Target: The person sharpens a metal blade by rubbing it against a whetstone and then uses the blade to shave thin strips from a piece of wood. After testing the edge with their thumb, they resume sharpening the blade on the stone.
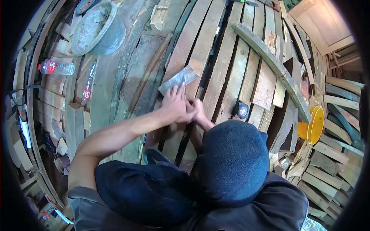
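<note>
While we bent over the planks [227, 73], our left hand [175, 106] lay flat with fingers spread, its fingertips pressing the near end of the grey sheet [178, 80]. Our right hand [195, 111] sat curled just beside it; whether it gripped anything we could not tell. The sheet ran away from the fingers, its long axis slanting up toward the right, farther out.

Both hands [184, 107] pressed together, left arm outstretched.

A single fisheye view looks straight down from overhead, close above the worker's blue cap [232, 161], over wooden planks [231, 73].
</note>
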Demonstrator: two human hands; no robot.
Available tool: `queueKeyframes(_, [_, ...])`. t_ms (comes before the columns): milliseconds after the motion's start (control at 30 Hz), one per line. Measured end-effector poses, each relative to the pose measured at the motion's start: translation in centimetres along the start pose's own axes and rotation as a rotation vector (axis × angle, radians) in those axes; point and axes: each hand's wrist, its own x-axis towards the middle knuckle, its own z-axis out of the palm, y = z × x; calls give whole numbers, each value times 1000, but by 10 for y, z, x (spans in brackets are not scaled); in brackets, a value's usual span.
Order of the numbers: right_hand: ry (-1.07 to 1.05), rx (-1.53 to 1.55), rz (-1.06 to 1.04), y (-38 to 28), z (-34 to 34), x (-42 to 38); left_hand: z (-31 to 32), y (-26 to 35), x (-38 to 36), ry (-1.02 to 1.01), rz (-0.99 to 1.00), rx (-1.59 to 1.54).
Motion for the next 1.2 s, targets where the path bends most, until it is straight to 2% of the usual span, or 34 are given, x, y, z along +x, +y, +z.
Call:
queueKeyframes(33, [-22, -45, -24, -13, -7, 7, -6, 1, 7, 12, -31, 26])
queueKeyframes(67, [-12, 221, -8, 9, 5, 18, -13, 1, 15, -10, -76, -14])
queueKeyframes(167, [44, 120, -140, 31, 12, 1, -17, 12, 6, -140, -54, 38])
queueKeyframes(233, [69, 91, -106, 20, 12, -17, -11, 10, -4, -188, 22, 21])
queueKeyframes(300, [-40, -64, 36, 3, -3, -3, -2, 2, 2, -82, 5, -38])
queueKeyframes(367, [-19, -16, -109, 5, -6, 19, -2, -1, 17, 57, -74, -14])
queueKeyframes(400, [-15, 182, -106, 6, 2, 28, -9, -3, 24, 19, -88, -2])
queueKeyframes(500, [-9, 69, -73, 4, 2, -2, -20, 16, 9, -182, -62, 54])
queueKeyframes(533, [-55, -83, 26, 12, 4, -10, -11, 15, -3, -146, 3, 4])
queueKeyframes(567, [2, 224, 26, 27, 16, -15, -2, 11, -1, -155, 11, 10])
queueKeyframes(633, [-79, -81, 52, -3, -6, -5, -1, 7, 1, -96, -14, -26])
queueKeyframes(700, [-85, -74, -5, 3, -5, 8, -9, 4, 14, -41, -65, -30])
queueKeyframes(733, [43, 496, 50, 4, 10, 15, -12, 6, 14, -18, -97, -41])
queueKeyframes(800, [19, 229, -90, 8, 14, 2, -21, 14, 6, -121, -85, -29])
queueKeyframes(867, [45, 175, -73, 42, 27, -15, -28, 18, -4, -243, -25, -2])
queueKeyframes(900, [31, 140, -36, 42, 24, -19, -5, 14, -5, -143, -21, -1])
queueKeyframes(967, [-31, -28, 96, -8, 1, -16, -7, 8, -8, -127, 4, -25])
queueKeyframes(1033, [2, -31, -186, 5, 0, 7, -13, 4, 6, -48, -80, -70])
queueKeyframes(1067, [39, 75, -145, 6, 4, 13, -19, 1, 13, -46, -103, -82])
queueKeyframes(1100, [-16, 301, -192, 0, 7, 12, -19, 5, 11, -81, -105, -45])
queueKeyframes(1133, [32, 256, -142, 57, 28, 16, -21, 11, 9, -116, -105, -3])
queueKeyframes(1200, [35, 237, -20, 49, 29, 7, -31, 15, -1, -239, -56, 0])
